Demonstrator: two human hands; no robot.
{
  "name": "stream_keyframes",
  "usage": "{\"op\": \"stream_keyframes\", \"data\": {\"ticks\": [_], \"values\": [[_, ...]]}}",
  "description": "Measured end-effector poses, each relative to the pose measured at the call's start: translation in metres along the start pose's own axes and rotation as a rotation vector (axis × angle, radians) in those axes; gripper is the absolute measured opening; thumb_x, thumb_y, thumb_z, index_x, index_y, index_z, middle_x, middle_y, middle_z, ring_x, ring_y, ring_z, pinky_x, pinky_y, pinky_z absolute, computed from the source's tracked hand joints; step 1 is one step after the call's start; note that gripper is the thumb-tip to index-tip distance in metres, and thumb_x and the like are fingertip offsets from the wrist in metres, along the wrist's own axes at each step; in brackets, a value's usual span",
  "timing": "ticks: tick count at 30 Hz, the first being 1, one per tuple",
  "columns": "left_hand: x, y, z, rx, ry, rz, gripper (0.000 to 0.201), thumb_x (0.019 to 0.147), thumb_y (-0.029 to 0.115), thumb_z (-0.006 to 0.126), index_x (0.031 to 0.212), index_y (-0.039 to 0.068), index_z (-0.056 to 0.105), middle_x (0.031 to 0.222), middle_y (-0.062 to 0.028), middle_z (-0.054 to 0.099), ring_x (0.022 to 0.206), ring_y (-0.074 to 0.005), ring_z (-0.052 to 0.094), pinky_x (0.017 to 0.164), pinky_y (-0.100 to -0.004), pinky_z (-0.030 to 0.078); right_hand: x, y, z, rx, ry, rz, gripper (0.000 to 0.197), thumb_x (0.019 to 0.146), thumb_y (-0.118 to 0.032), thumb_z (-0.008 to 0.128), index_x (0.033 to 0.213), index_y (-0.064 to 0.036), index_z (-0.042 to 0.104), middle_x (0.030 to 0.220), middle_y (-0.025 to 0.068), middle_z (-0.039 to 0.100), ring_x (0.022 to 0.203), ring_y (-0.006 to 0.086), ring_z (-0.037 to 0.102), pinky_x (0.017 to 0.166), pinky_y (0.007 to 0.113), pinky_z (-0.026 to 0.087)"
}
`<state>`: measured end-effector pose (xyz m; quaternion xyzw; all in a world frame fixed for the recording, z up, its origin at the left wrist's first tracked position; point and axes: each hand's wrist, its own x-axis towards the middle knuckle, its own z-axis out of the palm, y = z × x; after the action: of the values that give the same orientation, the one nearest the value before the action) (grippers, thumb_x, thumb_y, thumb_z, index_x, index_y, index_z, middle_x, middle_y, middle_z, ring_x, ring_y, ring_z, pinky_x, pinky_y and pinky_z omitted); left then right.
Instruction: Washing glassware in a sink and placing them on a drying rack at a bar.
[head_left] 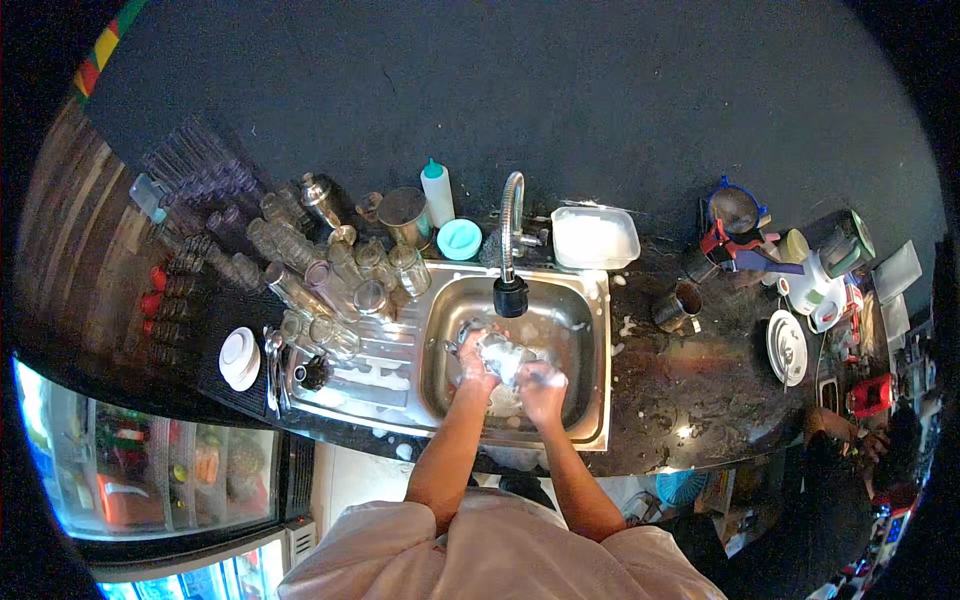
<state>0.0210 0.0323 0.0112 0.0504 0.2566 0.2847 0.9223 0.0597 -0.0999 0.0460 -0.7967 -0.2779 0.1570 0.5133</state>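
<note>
Both hands are over the steel sink (430,385), below the black spout of the flexible faucet (511,250). My left hand (476,368) is wrapped round a foam-covered glass (500,352); suds hide much of its shape. Close to the glass's right end, my right hand (543,393) is closed and slightly blurred, and whatever its fingers grip cannot be made out. White suds lie on the basin floor around the hands.
Several glass jars and glasses (370,298) crowd the drainboard (375,385) at left. Behind the sink stand a squeeze bottle (437,195), a turquoise lid (459,240) and a white tub (595,238). A metal cup (678,306) is at right. Another person's arm (835,425) shows far right.
</note>
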Motion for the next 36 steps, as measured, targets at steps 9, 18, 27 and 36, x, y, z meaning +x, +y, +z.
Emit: {"op": "stream_keyframes", "data": {"ticks": [9, 18, 27, 36], "values": [[0.009, -0.001, -0.010, -0.133, -0.006, -0.037, 0.022, 0.072, 0.020, 0.051, 0.083, 0.002, 0.054, 0.081, -0.0129, 0.057, 0.076, -0.0295, 0.056, 0.071, -0.0405, 0.047, 0.016, 0.030, 0.014, 0.270, -0.341, -0.029, 0.020, 0.075, -0.004, 0.047, 0.093, -0.0003, 0.055, 0.089, 0.0107, 0.060, 0.085, 0.0184, 0.056, 0.072, 0.030, 0.046], [0.002, 0.011, -0.002, 0.055, -0.178, -0.173, 0.031, 0.073, 0.027, 0.046, 0.089, 0.002, 0.055, 0.084, -0.0147, 0.058, 0.077, -0.0288, 0.056, 0.073, -0.0412, 0.046, 0.021, 0.014, -0.022, 0.318, -0.778, 0.354, 0.028, 0.077, -0.024, 0.053, 0.094, -0.0029, 0.055, 0.084, 0.0078, 0.058, 0.074, 0.0172, 0.055, 0.067, 0.032, 0.047], [0.012, 0.012, 0.005, 0.155, -0.111, -0.160, 0.033, 0.072, 0.025, 0.050, 0.090, -0.001, 0.055, 0.082, -0.0171, 0.058, 0.072, -0.0286, 0.057, 0.069, -0.0384, 0.047, 0.008, 0.052, -0.009, 0.819, -0.687, 0.539, 0.023, 0.070, -0.008, 0.057, 0.091, 0.0003, 0.055, 0.085, 0.0092, 0.057, 0.070, 0.0182, 0.057, 0.058, 0.032, 0.047], [-0.007, 0.039, 0.008, 0.380, 0.004, -0.248, 0.031, 0.072, 0.022, 0.051, 0.091, -0.002, 0.055, 0.079, -0.0142, 0.058, 0.073, -0.0261, 0.058, 0.068, -0.0397, 0.049, 0.001, 0.019, -0.058, 0.260, -0.036, 0.045, 0.033, 0.063, 0.001, 0.050, 0.095, -0.0021, 0.056, 0.090, 0.0121, 0.060, 0.080, 0.0175, 0.057, 0.065, 0.024, 0.043]]}}
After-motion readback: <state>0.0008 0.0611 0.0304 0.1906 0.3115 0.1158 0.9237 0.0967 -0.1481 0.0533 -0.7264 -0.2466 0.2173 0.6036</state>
